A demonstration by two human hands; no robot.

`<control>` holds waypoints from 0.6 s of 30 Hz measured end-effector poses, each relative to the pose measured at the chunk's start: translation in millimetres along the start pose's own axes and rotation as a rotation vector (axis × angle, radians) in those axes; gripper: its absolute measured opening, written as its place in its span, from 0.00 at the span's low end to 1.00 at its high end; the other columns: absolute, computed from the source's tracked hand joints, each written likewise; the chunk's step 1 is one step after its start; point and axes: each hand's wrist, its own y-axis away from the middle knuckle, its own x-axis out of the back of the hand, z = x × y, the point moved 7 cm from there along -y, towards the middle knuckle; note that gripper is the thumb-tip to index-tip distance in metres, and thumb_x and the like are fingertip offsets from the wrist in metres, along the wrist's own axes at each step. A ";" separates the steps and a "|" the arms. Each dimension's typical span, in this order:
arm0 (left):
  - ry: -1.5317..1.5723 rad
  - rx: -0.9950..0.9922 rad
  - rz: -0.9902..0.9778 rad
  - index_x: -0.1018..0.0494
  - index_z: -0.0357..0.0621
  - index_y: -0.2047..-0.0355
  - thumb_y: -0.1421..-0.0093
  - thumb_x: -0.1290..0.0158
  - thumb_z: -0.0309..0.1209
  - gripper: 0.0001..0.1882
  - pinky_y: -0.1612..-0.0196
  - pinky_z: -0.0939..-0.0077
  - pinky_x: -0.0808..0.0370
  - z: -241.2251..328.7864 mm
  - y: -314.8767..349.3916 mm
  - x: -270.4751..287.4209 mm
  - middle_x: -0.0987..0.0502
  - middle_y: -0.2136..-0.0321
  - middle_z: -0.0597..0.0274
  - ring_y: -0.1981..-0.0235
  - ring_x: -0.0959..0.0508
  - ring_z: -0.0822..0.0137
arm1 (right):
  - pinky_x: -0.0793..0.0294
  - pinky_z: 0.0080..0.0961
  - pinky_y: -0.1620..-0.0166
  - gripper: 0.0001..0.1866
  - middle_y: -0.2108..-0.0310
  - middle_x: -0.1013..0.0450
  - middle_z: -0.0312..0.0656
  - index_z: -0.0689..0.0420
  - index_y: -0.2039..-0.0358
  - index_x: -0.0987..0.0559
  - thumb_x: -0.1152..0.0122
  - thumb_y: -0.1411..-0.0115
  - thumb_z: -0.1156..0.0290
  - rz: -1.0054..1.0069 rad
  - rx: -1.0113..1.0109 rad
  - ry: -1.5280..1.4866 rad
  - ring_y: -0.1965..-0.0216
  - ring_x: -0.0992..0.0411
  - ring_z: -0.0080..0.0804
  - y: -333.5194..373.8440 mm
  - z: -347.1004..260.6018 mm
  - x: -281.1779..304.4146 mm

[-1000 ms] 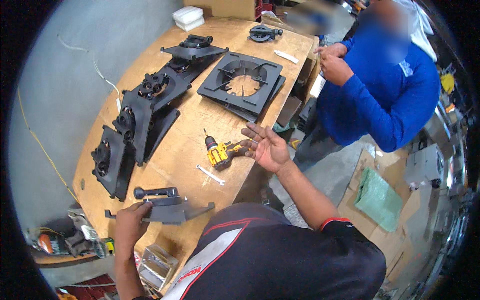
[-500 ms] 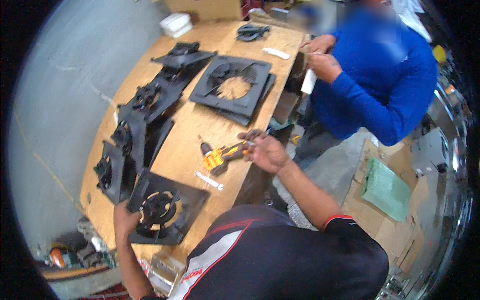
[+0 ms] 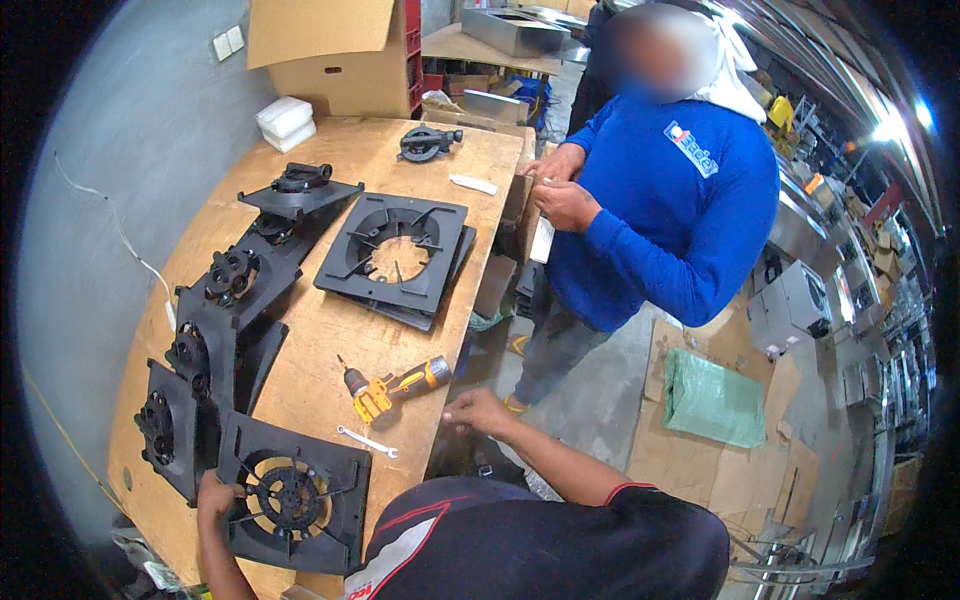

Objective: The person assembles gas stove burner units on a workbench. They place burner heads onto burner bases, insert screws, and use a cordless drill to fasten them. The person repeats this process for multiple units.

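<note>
At the near left of the wooden table, my left hand (image 3: 215, 497) grips the left edge of a square black burner grate (image 3: 345, 515). A round black burner (image 3: 292, 498) sits in its middle opening. My right hand (image 3: 478, 412) is just off the table's front edge, its fingers curled together; whatever they hold is too small to make out. Nearest to it on the table lies a yellow and black cordless drill (image 3: 372, 398), its bit pointing away to the left. A silver wrench (image 3: 367, 441) lies between the drill and the grate.
Several black burner assemblies (image 3: 235, 280) lean in a row along the table's left. Stacked black grates (image 3: 440, 225) lie mid-table, with a loose burner part (image 3: 428, 144) beyond. A co-worker in a blue shirt (image 3: 670, 220) stands across the right edge. A cardboard box (image 3: 345, 75) stands behind.
My right hand has come back from beside the drill's handle to beyond the table edge. The drill stays on the table. My left hand keeps to the grate's edge. The view has tilted upward.
</note>
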 end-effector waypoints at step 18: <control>0.554 -0.633 0.080 0.29 0.33 0.49 0.50 0.37 0.30 0.28 0.49 0.66 0.27 163.4 90.0 -87.6 0.22 0.55 0.50 0.54 0.22 0.57 | 0.24 0.28 0.70 0.47 0.73 0.24 0.47 0.49 0.32 0.43 0.71 0.41 0.26 -1.064 -0.072 -0.411 0.74 0.24 0.34 44.7 -100.3 -176.1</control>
